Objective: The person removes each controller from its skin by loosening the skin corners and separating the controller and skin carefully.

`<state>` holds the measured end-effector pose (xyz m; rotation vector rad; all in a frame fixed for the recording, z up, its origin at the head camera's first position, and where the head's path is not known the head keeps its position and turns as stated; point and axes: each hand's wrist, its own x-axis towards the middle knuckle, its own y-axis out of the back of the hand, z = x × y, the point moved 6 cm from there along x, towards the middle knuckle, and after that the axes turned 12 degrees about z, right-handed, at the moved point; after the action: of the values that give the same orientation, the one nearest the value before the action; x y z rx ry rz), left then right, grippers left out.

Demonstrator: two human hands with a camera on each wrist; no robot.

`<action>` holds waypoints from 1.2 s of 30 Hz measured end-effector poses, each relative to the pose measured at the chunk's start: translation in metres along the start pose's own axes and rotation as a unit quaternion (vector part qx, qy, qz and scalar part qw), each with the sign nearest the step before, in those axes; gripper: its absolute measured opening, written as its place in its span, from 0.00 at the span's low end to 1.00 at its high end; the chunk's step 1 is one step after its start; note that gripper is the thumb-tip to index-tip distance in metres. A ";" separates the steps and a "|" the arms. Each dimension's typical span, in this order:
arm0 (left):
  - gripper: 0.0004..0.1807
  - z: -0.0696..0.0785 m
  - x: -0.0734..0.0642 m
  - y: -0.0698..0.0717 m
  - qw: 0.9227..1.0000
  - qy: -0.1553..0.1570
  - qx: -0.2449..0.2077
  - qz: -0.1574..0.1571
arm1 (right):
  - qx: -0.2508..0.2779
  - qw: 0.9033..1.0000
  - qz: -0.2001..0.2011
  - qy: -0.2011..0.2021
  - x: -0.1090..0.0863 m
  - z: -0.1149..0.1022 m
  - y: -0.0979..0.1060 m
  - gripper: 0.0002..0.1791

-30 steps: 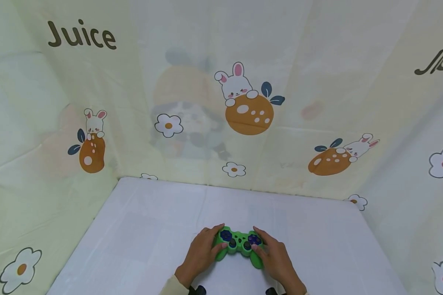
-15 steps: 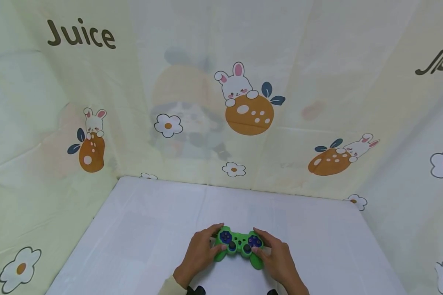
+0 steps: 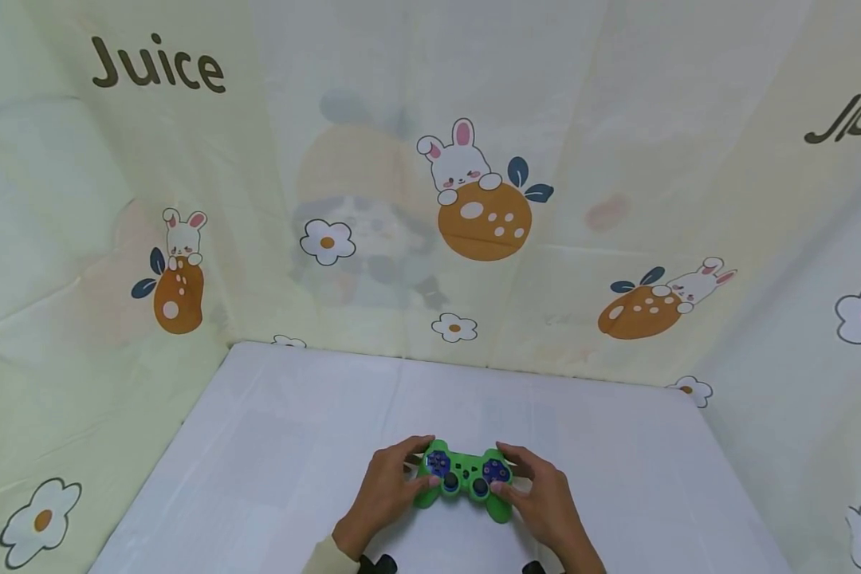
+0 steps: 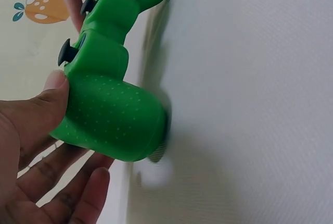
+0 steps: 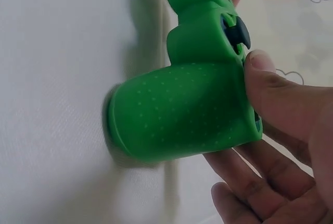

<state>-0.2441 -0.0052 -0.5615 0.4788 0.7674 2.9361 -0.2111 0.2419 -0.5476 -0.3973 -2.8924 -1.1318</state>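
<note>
A green game controller (image 3: pixel 466 470) with dark blue button pads and two black thumbsticks sits between both hands, low in the head view. My left hand (image 3: pixel 387 486) grips its left side, thumb on the face near the stick and index finger at the top edge. On the other side my right hand (image 3: pixel 545 494) holds it the same way. In the left wrist view the dotted grip of the controller (image 4: pixel 112 114) stands right at the white surface, fingers behind it. The right wrist view shows the other grip (image 5: pixel 182 114) close against the surface, the thumb beside a stick.
The white tabletop (image 3: pixel 294 430) spreads around the hands. Cloth walls (image 3: pixel 373 335) printed with rabbits, oranges and flowers enclose it at the back and both sides. Dark wrist straps show at the bottom edge.
The controller stays nearly in place. The right hand's fingers have shifted slightly outward along its right side; the left hand has barely moved.
</note>
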 end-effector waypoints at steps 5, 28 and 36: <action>0.30 -0.004 0.001 0.001 0.999 0.014 -0.037 -0.010 | 0.026 0.999 -0.006 -0.022 0.001 0.005 0.000 0.37; 0.29 -0.005 0.000 0.004 0.990 0.062 -0.106 -0.075 | 0.125 0.982 -0.136 -0.041 -0.002 0.012 -0.006 0.33; 0.24 -0.005 0.001 0.004 0.982 0.059 -0.138 -0.118 | 0.143 0.979 -0.137 -0.043 -0.004 0.013 -0.005 0.31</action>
<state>-0.2466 -0.0104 -0.5633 0.1803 0.3838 2.8020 -0.2076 0.2456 -0.5611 -0.0421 -3.1947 -0.7129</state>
